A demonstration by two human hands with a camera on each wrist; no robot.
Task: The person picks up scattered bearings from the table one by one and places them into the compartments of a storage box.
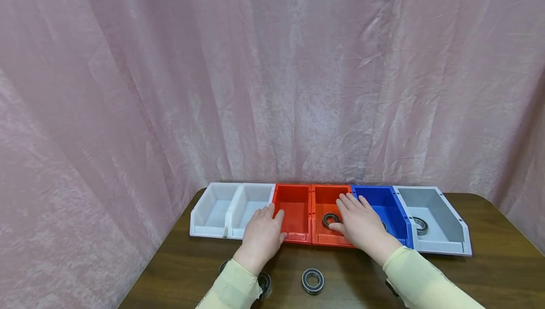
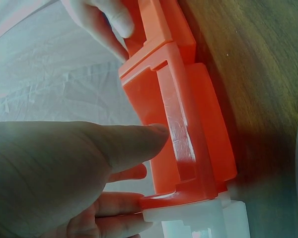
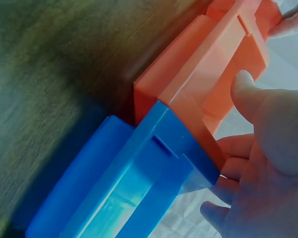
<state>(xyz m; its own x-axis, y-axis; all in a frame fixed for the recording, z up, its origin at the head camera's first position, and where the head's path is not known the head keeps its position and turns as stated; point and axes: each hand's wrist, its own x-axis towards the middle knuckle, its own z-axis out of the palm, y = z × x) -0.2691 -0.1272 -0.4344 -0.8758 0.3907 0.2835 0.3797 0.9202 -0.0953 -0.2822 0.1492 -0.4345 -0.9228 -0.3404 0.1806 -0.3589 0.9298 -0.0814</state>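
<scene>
My left hand lies flat, fingers straight, over the front of the left red bin; my right hand lies spread, holding nothing, over the right red bin, thumb beside a bearing inside it. Both bins sit mid-row at the bench's back. Stiff, light, slick plastic, likely; best taken by the front lip.

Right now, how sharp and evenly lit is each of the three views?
Head view: sharp, evenly lit, curtain edges bowed. Left wrist view: left hand close, soft and shadowed, glare streak on the red bin. Right wrist view: table blurred and dark, right hand dim, blue bin fairly crisp.
</scene>
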